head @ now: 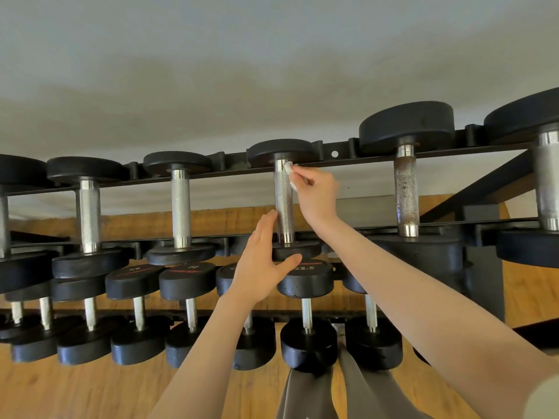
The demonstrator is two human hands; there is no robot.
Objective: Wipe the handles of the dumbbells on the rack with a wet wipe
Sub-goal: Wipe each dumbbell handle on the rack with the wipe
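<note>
Right hand grip pinches the wet wipe atop one handle, left hand flat and holding nothing, so looks like plenty of dumbbells left on the rack.

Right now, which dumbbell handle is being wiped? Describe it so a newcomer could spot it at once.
Start at the black rack and take its top row. The handle being wiped belongs to the middle dumbbell there, just left of the rust-speckled handle. It alone has the right hand pinching a white wipe against its upper end, with the left hand open beside its lower end.
</note>
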